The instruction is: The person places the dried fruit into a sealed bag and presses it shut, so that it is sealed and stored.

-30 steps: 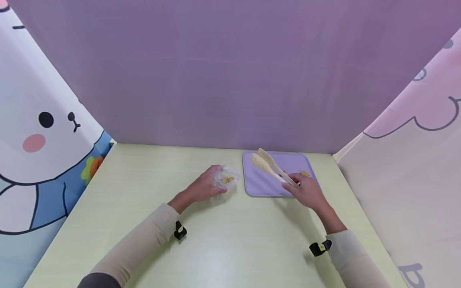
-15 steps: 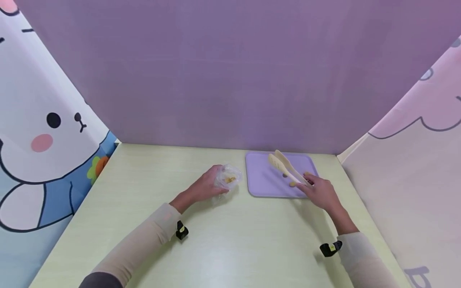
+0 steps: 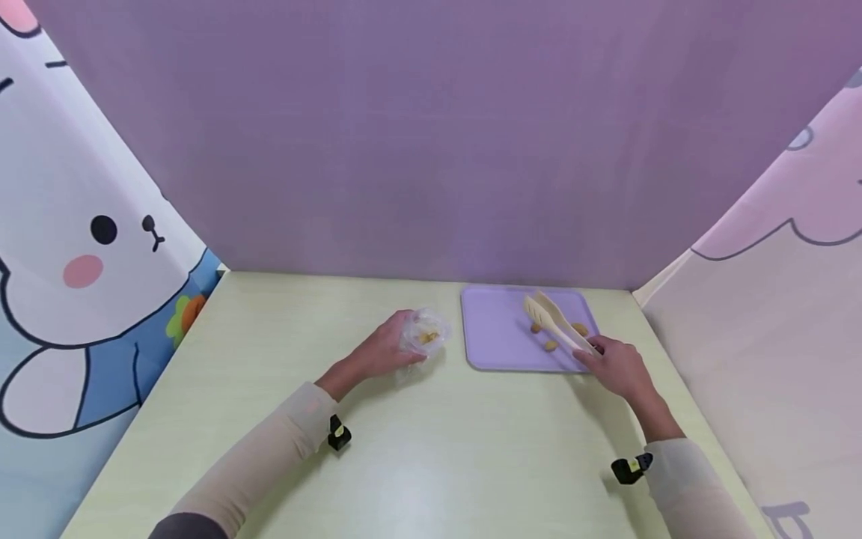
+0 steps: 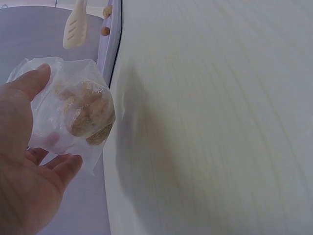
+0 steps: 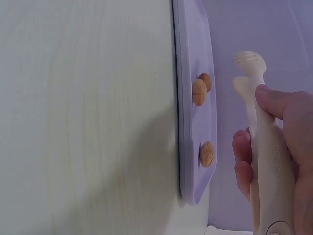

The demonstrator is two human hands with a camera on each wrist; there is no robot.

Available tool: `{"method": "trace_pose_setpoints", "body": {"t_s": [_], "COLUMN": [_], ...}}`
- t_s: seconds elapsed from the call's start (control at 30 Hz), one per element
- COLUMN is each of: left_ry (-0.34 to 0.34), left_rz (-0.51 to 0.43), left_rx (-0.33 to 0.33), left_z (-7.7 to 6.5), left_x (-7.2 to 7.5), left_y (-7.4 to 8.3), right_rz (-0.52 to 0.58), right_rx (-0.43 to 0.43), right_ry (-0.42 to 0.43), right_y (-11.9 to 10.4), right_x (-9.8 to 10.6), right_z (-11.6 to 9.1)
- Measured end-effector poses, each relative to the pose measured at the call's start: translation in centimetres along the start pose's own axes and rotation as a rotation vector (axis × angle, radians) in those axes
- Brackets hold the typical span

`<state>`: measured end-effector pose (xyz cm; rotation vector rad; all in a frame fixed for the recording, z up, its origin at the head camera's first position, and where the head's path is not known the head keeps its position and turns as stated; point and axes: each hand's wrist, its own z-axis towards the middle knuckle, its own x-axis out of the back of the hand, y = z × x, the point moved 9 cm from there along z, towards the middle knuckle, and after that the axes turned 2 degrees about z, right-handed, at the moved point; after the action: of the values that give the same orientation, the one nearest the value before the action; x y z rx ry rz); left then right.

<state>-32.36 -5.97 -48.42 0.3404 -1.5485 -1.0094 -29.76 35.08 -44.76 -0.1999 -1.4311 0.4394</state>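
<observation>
My left hand (image 3: 380, 350) holds a clear plastic bag (image 4: 46, 117) above the table, thumb on one side and fingers on the other. Several walnuts (image 4: 79, 121) show through the plastic. Cream tongs (image 3: 554, 322) are in my right hand (image 3: 616, 367), above the right part of a purple tray (image 3: 494, 337). In the right wrist view the tong tips stand slightly apart, with nothing between them. Three round brown nuts lie on the tray: one walnut (image 5: 207, 154) alone, and another walnut (image 5: 199, 92) close to a smaller, smoother nut (image 5: 206, 81).
The pale wood-grain table (image 3: 431, 449) extends in front of both arms. A purple wall (image 3: 431, 150) rises behind the tray. Printed cloths hang at both sides, the left one (image 3: 81, 322) with a cartoon animal.
My right hand has moved right and slightly towards me with the tongs, so more of the nuts on the tray show. The left hand and bag have stayed nearly still.
</observation>
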Motion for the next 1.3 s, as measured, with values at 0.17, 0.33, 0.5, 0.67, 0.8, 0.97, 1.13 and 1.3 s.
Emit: {"method": "trace_pose_setpoints", "body": {"t_s": [0.17,0.33,0.5,0.67,0.8,0.97,1.13,1.3], "left_ry": [-0.010,-0.011,-0.009,-0.003,-0.004,-0.006,-0.005,-0.004], "left_rz": [-0.013,-0.024,-0.012,-0.003,0.005,-0.004,-0.015,-0.022], "left_rx": [0.012,0.007,0.003,-0.016,-0.018,-0.011,-0.001,-0.005], "left_z": [-0.2,-0.2,-0.2,-0.2,-0.1,-0.1,-0.1,-0.1], "left_x": [-0.2,-0.2,-0.1,-0.1,-0.2,-0.3,-0.4,-0.4], "left_y": [-0.2,-0.1,-0.1,0.0,-0.2,-0.5,-0.5,-0.5], "right_rz": [-0.014,-0.027,-0.039,-0.042,-0.048,-0.049,-0.061,-0.066], "right_rx": [-0.012,-0.029,-0.054,-0.063,-0.062,-0.064,-0.053,-0.052], "right_ry": [-0.019,-0.024,-0.061,-0.086,-0.092,-0.095,-0.086,-0.085], "right_y": [0.5,1.0,1.4,1.6,1.7,1.8,1.7,1.8], "right_x": [-0.3,-0.4,-0.9,-1.2,-1.3,-1.4,-1.5,-1.6], "right_z": [-0.2,-0.3,-0.4,-0.4,-0.3,-0.3,-0.2,-0.2]}}
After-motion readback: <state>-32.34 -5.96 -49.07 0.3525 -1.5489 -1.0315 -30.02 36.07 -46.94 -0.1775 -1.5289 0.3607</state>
